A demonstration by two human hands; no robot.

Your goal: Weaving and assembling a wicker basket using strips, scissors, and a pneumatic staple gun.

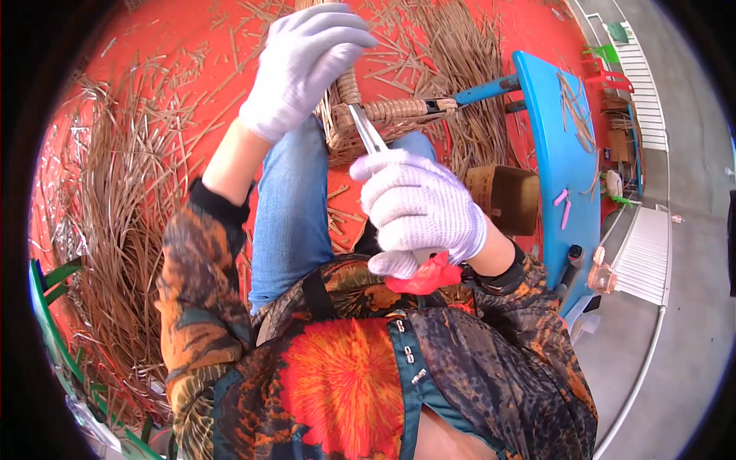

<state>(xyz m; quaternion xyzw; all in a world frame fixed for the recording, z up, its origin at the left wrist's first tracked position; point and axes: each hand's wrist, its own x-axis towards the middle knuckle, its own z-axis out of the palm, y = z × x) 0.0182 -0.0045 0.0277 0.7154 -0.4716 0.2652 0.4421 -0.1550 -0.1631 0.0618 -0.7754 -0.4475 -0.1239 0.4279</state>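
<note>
My left hand [307, 69], in a white knit glove, is raised over a woven frame [391, 110] of brown strips. Its fingers bend to the right and press together; anything they pinch is too small or hidden to make out. A white-gloved right hand [420, 201] of mine is wrapped round a pair of metal scissors [369, 129], whose blades point up and left. The blade tips touch or nearly touch the frame's corner, between my knees. Something red and crumpled [426, 276] shows below my right fist, where the scissors' handles would be.
Bundles of brown strips [126, 230] lie at the left, and another bundle [460, 54] lies beyond the frame on the red floor [222, 31]. A blue stool or small table [563, 153] stands at my right, with pink-handled items on it. Beside it is a brown box [514, 201].
</note>
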